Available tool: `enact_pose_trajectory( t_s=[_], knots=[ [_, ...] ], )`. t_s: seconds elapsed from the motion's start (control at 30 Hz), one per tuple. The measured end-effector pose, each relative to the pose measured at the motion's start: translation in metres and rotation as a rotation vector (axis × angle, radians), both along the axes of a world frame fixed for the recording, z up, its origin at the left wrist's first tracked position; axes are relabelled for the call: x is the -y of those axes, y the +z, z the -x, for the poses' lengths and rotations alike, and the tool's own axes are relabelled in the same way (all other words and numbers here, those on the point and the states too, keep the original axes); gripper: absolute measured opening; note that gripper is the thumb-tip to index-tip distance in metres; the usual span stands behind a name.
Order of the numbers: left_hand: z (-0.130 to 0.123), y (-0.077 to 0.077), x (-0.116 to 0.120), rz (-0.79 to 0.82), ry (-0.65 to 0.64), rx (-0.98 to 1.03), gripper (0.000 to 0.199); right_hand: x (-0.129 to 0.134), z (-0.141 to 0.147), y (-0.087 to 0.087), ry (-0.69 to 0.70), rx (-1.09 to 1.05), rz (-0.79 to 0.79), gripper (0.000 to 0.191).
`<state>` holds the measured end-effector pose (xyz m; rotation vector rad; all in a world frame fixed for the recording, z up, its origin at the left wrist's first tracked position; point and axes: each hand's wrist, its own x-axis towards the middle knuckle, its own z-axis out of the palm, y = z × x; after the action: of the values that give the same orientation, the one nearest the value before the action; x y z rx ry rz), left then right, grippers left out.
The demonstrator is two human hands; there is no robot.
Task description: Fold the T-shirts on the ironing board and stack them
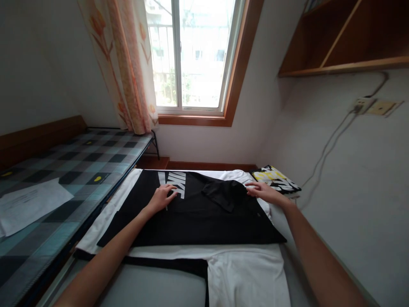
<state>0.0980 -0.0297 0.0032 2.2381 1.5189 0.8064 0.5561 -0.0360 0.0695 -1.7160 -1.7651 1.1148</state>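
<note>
A black T-shirt with large white lettering lies partly folded, a loose sleeve-like flap on its upper face. Beneath it is spread a white T-shirt, whose sleeve reaches toward me. My left hand rests on the black cloth beside the lettering, fingers apart and holding nothing. At the black shirt's right edge, near the bunched flap, my right hand touches the cloth with its fingers stretched out.
A folded black, white and yellow patterned cloth lies beyond my right hand. To the left is a checked mattress with paper sheets on it. A cord hangs from the wall socket at right, below a wooden shelf.
</note>
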Motion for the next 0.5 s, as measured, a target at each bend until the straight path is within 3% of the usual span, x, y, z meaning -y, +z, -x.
enact_pose_trajectory(
  t_s=[0.13, 0.27, 0.4, 0.5],
  knots=[
    [-0.062, 0.005, -0.027, 0.211, -0.092, 0.265, 0.037, -0.006, 0.023, -0.021, -0.316, -0.149, 0.117, 0.072],
    [-0.125, 0.002, -0.053, 0.385, -0.061, 0.428, 0.045, -0.011, 0.047, -0.038, -0.504, -0.375, 0.098, 0.058],
    [-0.167, -0.001, -0.069, 0.361, 0.011, 0.467, 0.040, -0.022, 0.057, -0.049, -0.594, -0.516, 0.074, 0.032],
    [-0.182, -0.004, -0.077, 0.330, 0.022, 0.510, 0.034, -0.032, 0.060, -0.054, -0.727, -0.509, -0.016, 0.020]
  ],
)
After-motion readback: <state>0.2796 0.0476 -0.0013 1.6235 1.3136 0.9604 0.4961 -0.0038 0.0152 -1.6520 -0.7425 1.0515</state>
